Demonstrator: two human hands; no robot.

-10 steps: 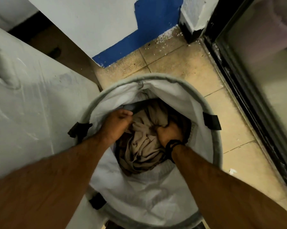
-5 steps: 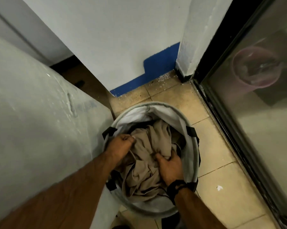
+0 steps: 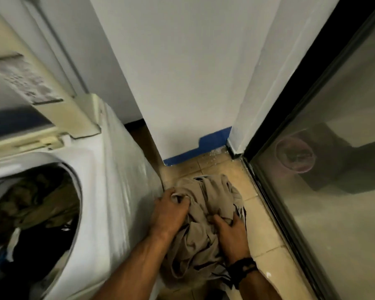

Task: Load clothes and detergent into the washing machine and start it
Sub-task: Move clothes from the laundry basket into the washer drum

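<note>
Lifted clear of the hamper that ringed it half a second ago, the crumpled beige cloth bundle (image 3: 206, 215) now hangs over the tan floor tiles (image 3: 266, 230), just right of the white top-loading washing machine (image 3: 108, 191), whose open drum (image 3: 31, 211) already holds dark clothes. Left hand (image 3: 169, 211) is fisted on the bundle's upper left fold. Right hand (image 3: 232, 234), with a black wristband (image 3: 242, 270), clutches its lower right side.
</note>
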